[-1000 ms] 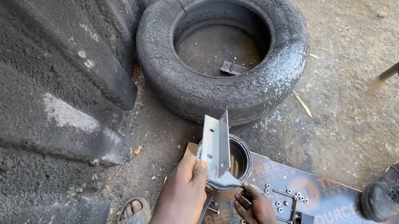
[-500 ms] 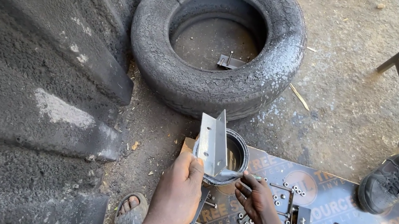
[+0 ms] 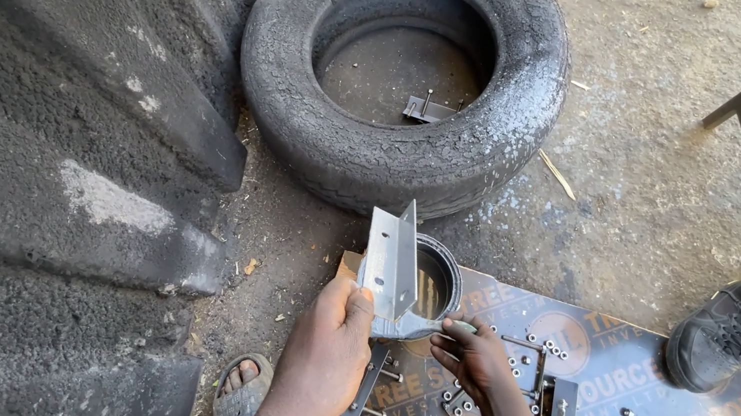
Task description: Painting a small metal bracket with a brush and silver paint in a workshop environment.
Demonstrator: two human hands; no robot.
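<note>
Gripping the angle bracket (image 3: 392, 263) upright beside the tin (image 3: 432, 280), the left hand (image 3: 328, 348) should hold firm while the right hand (image 3: 473, 356), fingers pinched at its base, works squarely.

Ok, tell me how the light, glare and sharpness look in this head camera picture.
Head view: soft, even daylight with no hard shadows; the angle bracket in the left hand shows a pale sheen, not blown out; the tyre and the board are sharp, with no motion blur visible; the right hand is crisp too; straight edges bend slightly near the frame borders.
</note>
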